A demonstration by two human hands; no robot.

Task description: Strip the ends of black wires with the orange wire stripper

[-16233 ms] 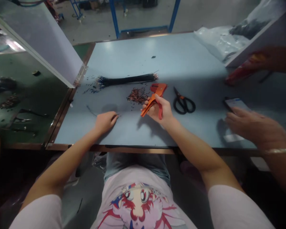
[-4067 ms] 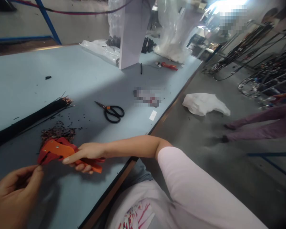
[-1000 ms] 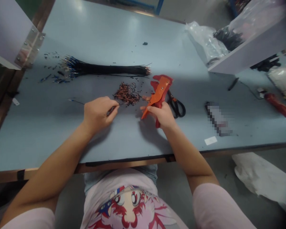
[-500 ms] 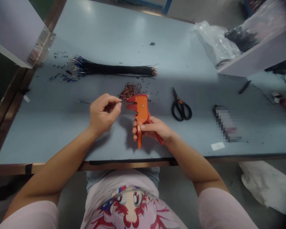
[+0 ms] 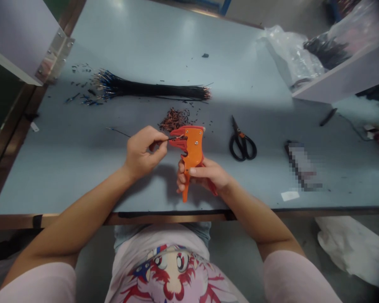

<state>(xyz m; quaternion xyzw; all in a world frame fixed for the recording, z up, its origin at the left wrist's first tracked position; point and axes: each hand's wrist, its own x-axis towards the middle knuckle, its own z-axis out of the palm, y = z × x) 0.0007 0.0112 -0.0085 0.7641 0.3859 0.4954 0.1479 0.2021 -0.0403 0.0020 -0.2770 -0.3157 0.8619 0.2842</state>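
Pinched between the thumb and fingers of my left hand [image 5: 147,149] is a thin black wire [image 5: 120,132]. One end of it trails out to the left; the other reaches between the jaws of an orange and red wire stripper [image 5: 194,145]. My right hand [image 5: 205,174] is wrapped round the stripper's handles and holds it upright, jaws pointing left. Just behind the jaws lies a heap of small reddish-brown and black scraps [image 5: 173,119]. Farther back a long bundle of black wires [image 5: 154,89] rests on the table, with blue ends at the left and bare copper ends at the right.
Black-handled scissors [image 5: 242,143] lie right of the stripper. Beyond them are a blurred-out phone-like object [image 5: 303,164], a white slip [image 5: 289,195] and a black pen-like item [image 5: 328,117]. Clear plastic bags [image 5: 295,54] sit at the back right by a white panel [image 5: 337,75].
My left hand has moved right, bringing the wire's end from the jaw tips in between the jaws. The stripper has shifted slightly right, still in my right hand.
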